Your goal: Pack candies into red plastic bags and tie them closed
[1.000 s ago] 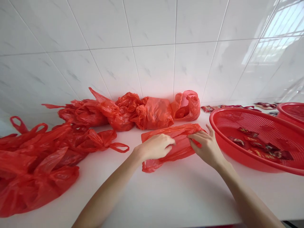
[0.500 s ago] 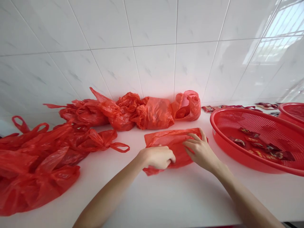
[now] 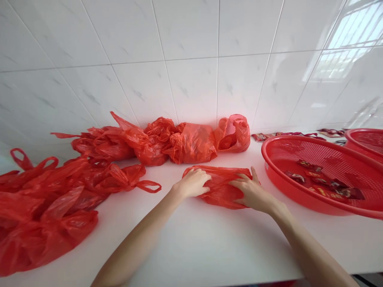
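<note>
A red plastic bag (image 3: 223, 185) lies in front of me on the white counter, its body bunched into folds and its contents, if any, not visible. My left hand (image 3: 193, 183) is at the bag's left side, its fingers curled and closed on the plastic. At the right side, my right hand (image 3: 249, 191) rests on the bag with its fingers spread apart, one of them raised. Close by on the right stands a large red mesh basket (image 3: 278, 187) holding several small wrapped packets (image 3: 326, 181).
Several filled red bags (image 3: 197, 143) line the tiled wall. A pile of knotted red bags (image 3: 50, 211) takes up the left of the counter. Behind the basket lie more packets (image 3: 260, 137). A second red basket (image 3: 362, 139) stands at the far right.
My left hand has moved up and back toward the bag's far left edge. My right hand has shifted slightly lower, its fingers more spread. The bag's upper edge has folded down.
</note>
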`<action>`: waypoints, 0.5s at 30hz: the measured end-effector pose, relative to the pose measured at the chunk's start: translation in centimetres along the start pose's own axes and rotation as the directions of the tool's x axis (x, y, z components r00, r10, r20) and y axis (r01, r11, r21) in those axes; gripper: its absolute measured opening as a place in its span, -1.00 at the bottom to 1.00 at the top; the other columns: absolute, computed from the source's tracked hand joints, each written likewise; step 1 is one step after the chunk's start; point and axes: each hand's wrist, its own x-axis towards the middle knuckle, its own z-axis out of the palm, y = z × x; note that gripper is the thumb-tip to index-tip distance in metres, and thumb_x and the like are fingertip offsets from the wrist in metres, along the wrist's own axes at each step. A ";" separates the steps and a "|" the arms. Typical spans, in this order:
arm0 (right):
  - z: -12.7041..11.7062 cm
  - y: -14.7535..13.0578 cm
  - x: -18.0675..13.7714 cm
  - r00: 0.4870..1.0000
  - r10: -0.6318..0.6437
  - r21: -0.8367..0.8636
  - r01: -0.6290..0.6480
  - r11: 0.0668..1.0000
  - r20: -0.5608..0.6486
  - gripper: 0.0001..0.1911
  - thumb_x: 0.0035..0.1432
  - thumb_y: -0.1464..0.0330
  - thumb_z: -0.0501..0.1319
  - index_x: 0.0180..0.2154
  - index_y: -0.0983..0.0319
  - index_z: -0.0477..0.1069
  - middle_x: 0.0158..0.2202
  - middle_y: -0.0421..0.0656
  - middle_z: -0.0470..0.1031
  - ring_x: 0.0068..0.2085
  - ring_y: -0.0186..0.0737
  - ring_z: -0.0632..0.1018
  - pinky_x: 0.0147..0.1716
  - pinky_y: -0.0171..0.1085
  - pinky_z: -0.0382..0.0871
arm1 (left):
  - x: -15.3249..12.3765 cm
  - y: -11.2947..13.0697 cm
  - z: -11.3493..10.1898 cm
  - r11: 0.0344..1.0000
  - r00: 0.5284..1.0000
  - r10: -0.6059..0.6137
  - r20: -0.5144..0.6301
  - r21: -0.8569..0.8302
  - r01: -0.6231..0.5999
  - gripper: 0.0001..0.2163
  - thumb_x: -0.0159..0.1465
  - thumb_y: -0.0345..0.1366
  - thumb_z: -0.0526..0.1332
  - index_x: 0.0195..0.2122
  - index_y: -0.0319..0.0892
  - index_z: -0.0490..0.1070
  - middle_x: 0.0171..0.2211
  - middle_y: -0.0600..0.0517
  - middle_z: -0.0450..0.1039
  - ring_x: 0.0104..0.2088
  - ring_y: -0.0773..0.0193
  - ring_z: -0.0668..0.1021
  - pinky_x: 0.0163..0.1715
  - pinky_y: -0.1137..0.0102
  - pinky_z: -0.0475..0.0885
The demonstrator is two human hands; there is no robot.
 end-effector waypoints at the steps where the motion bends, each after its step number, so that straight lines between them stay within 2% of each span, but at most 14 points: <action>1: 0.3 0.3 0.0 1.000 -0.001 -0.007 0.001 1.000 -0.004 -0.64 0.12 0.35 0.34 -0.01 0.20 0.50 -0.05 0.03 0.61 0.19 0.17 0.47 0.27 0.53 -0.20 | 0.1 -0.4 0.3 1.000 0.999 -0.024 0.041 -0.007 0.024 -0.80 0.12 -0.26 0.33 -0.21 -0.12 0.54 -0.08 -0.10 0.58 0.04 -0.03 0.56 0.07 0.20 0.39; 4: 1.1 1.2 -0.2 1.000 -0.015 -0.028 0.015 1.000 -0.015 -0.47 0.08 0.23 0.37 0.10 0.19 0.45 -0.01 0.08 0.58 0.17 0.22 0.47 0.26 0.52 -0.15 | 0.0 -1.3 1.0 0.995 0.982 -0.087 0.169 -0.029 0.093 -0.35 -0.08 -0.21 0.47 0.10 -0.06 0.45 0.21 -0.17 0.42 0.27 -0.14 0.38 0.21 0.11 0.29; 6: 1.4 1.6 -0.4 0.999 -0.022 -0.031 0.021 0.999 -0.026 -0.42 0.03 0.22 0.39 0.11 0.18 0.45 -0.04 0.07 0.59 0.14 0.23 0.50 0.27 0.49 -0.08 | -0.3 -1.5 1.1 0.991 0.968 -0.112 0.223 -0.042 0.125 -0.24 -0.07 -0.22 0.46 0.22 -0.04 0.35 0.31 -0.19 0.29 0.35 -0.14 0.27 0.28 0.08 0.21; 8: 1.1 1.6 -0.6 0.999 -0.038 -0.027 0.037 0.999 -0.035 -0.42 -0.01 0.24 0.40 0.09 0.17 0.47 -0.10 0.03 0.60 0.09 0.21 0.53 0.29 0.43 -0.04 | -0.4 -1.3 0.9 0.992 0.968 -0.111 0.224 -0.035 0.122 -0.23 -0.06 -0.25 0.45 0.24 -0.05 0.32 0.31 -0.20 0.29 0.36 -0.14 0.25 0.30 0.06 0.17; 10: 0.5 1.4 -0.7 0.998 -0.048 -0.010 0.047 0.999 -0.051 -0.49 0.02 0.28 0.39 0.05 0.15 0.49 -0.14 -0.02 0.62 0.05 0.16 0.55 0.32 0.38 -0.04 | -0.5 -0.9 0.6 0.997 0.982 -0.064 0.176 -0.041 0.072 -0.29 -0.03 -0.27 0.44 0.21 -0.06 0.36 0.26 -0.17 0.36 0.32 -0.13 0.30 0.29 0.05 0.18; 12: -0.2 1.1 -0.6 0.995 -0.033 0.030 0.036 0.999 -0.094 -0.62 0.11 0.33 0.33 0.01 0.14 0.51 -0.14 -0.06 0.62 0.02 0.07 0.58 0.33 0.39 -0.09 | -0.5 -0.5 0.3 0.996 0.996 0.018 0.090 -0.085 -0.010 -0.49 0.07 -0.30 0.38 0.10 -0.06 0.44 0.15 -0.11 0.47 0.22 -0.07 0.42 0.23 0.11 0.27; 14: -0.8 0.7 -0.3 0.988 -0.002 0.074 0.014 0.997 -0.152 -0.69 0.19 0.40 0.25 -0.01 0.17 0.51 -0.13 -0.06 0.63 -0.01 -0.01 0.60 0.33 0.41 -0.14 | -0.5 -0.3 0.2 0.990 0.998 0.054 0.033 -0.135 -0.049 -0.72 0.20 -0.32 0.26 -0.04 -0.08 0.51 0.01 -0.07 0.55 0.06 0.02 0.55 0.05 0.21 0.40; 15: -1.0 0.6 -0.2 0.985 0.007 0.086 0.008 0.996 -0.170 -0.70 0.21 0.43 0.22 -0.02 0.19 0.50 -0.12 -0.05 0.63 -0.02 -0.03 0.61 0.32 0.41 -0.15 | -0.5 -0.2 0.2 0.988 0.998 0.051 0.041 -0.146 -0.044 -0.79 0.24 -0.34 0.21 -0.11 -0.10 0.53 -0.06 -0.06 0.57 -0.02 0.04 0.58 -0.06 0.27 0.44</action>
